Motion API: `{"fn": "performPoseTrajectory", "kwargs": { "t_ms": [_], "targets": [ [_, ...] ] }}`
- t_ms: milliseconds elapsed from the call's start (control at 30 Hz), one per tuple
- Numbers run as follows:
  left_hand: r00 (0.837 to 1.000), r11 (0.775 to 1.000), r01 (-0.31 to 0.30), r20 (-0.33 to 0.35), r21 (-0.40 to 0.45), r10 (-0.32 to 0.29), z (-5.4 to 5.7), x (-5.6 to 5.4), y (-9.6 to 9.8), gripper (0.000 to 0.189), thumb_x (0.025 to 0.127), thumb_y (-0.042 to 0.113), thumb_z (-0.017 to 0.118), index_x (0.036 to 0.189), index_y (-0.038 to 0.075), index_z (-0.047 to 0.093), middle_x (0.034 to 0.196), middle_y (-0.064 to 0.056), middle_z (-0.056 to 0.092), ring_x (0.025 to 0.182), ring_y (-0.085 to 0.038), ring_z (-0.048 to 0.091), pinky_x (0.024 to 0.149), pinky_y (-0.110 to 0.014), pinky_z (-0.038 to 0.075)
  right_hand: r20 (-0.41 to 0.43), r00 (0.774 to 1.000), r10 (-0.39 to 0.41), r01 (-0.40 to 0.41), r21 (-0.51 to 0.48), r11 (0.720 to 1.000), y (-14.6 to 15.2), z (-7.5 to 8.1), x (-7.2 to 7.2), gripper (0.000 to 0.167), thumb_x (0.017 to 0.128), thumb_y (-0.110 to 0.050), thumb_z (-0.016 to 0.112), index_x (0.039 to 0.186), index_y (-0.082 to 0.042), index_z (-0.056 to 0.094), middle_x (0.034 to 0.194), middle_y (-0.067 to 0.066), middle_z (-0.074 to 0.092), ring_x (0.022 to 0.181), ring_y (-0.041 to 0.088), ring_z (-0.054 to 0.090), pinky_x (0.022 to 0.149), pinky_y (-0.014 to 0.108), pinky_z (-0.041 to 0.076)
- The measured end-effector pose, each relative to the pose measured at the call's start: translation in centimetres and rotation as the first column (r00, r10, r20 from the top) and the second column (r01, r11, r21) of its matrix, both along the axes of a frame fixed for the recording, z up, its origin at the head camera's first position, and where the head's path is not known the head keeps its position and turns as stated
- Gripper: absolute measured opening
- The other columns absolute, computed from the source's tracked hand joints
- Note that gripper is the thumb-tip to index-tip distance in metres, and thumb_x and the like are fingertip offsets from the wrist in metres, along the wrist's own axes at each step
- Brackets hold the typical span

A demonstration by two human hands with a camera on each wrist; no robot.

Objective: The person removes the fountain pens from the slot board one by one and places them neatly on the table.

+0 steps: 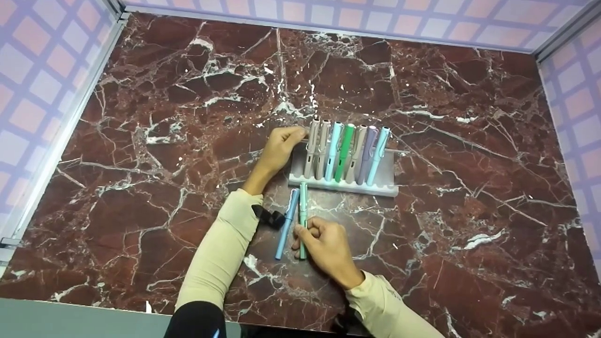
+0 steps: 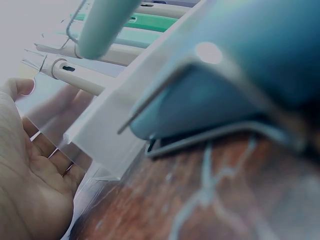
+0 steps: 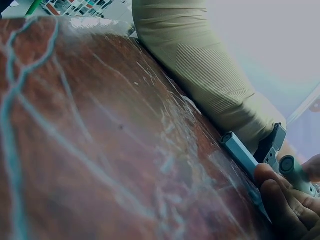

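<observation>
A clear pen stand [image 1: 386,172] holds a leaning row of pens: taupe, light blue, green [image 1: 345,149] and purple. At its left edge my left hand [image 1: 280,146] grips the clear sheet [image 2: 55,125], thumb on the near side and fingers behind it in the left wrist view. My right hand [image 1: 328,244] pinches a mint-green pen [image 1: 303,202] near its lower end, in front of the stand. Just left of that pen a blue pen [image 1: 283,234] lies on the table, its metal clip large in the left wrist view.
Under everything is a dark red marble-patterned table [image 1: 188,117] with white veins. Checked panels [image 1: 328,16] border it at the back and both sides. A black wrist strap [image 1: 268,216] on the left forearm sits close to the blue pen.
</observation>
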State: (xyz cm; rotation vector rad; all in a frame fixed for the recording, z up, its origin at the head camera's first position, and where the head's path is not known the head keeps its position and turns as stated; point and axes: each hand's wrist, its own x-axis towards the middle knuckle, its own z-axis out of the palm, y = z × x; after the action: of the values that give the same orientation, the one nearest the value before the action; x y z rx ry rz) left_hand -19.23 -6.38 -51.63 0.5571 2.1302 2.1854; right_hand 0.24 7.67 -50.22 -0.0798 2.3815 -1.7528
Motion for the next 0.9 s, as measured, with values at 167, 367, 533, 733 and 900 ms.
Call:
{"fn": "performPoseTrajectory", "kwargs": {
  "t_ms": [167,367,533,733,900],
  "targets": [
    [1.000,1.000,0.001,-0.001,-0.004,-0.001,-0.01,0.00,-0.02,0.029,0.099,0.005,0.048,0.098,-0.016,0.068,0.101,-0.026,0.072,0.091,-0.011,0.067,0.095,-0.035,0.054,0.026,1.000,0.005,-0.005,-0.024,1.000,0.01,-0.03,-0.05,0.026,0.096,-0.018,0.067,0.076,-0.002,0.065,0.066,0.005,0.072,0.051,0.012,0.067,0.034,0.018,0.041],
    [1.000,1.000,-0.002,-0.026,-0.015,0.001,-0.03,0.00,-0.07,0.030,0.099,0.006,0.048,0.093,-0.015,0.069,0.096,-0.018,0.074,0.091,-0.027,0.066,0.093,-0.032,0.053,0.075,0.997,0.003,0.005,-0.098,0.995,-0.05,-0.01,-0.07,0.033,0.099,-0.024,0.063,0.078,0.002,0.065,0.064,0.010,0.071,0.051,0.022,0.069,0.045,0.033,0.057],
    [1.000,1.000,0.002,-0.029,-0.011,-0.002,-0.07,-0.08,-0.08,0.030,0.099,0.006,0.048,0.089,-0.014,0.068,0.091,-0.015,0.072,0.088,-0.025,0.065,0.091,-0.031,0.052,0.061,0.998,-0.001,0.008,-0.109,0.994,0.00,0.04,-0.08,0.036,0.100,-0.027,0.062,0.080,0.002,0.067,0.064,0.010,0.071,0.049,0.023,0.068,0.044,0.033,0.057],
    [1.000,1.000,0.000,-0.019,-0.005,-0.001,0.11,0.04,-0.04,0.029,0.099,0.005,0.048,0.095,-0.015,0.070,0.100,-0.026,0.072,0.093,-0.013,0.067,0.095,-0.034,0.053,0.048,0.999,-0.015,0.019,-0.076,0.997,0.01,0.00,-0.11,0.034,0.100,-0.028,0.062,0.081,0.000,0.069,0.063,0.009,0.069,0.047,0.021,0.065,0.041,0.032,0.055],
    [1.000,1.000,0.000,-0.013,-0.006,0.000,0.20,0.12,-0.06,0.029,0.099,0.004,0.048,0.098,-0.016,0.068,0.101,-0.027,0.072,0.092,-0.011,0.067,0.096,-0.035,0.053,0.048,0.999,-0.012,0.016,-0.081,0.997,-0.03,-0.10,-0.10,0.028,0.099,-0.021,0.064,0.084,0.003,0.068,0.064,0.011,0.069,0.045,0.019,0.063,0.041,0.032,0.054]
  ]
}}
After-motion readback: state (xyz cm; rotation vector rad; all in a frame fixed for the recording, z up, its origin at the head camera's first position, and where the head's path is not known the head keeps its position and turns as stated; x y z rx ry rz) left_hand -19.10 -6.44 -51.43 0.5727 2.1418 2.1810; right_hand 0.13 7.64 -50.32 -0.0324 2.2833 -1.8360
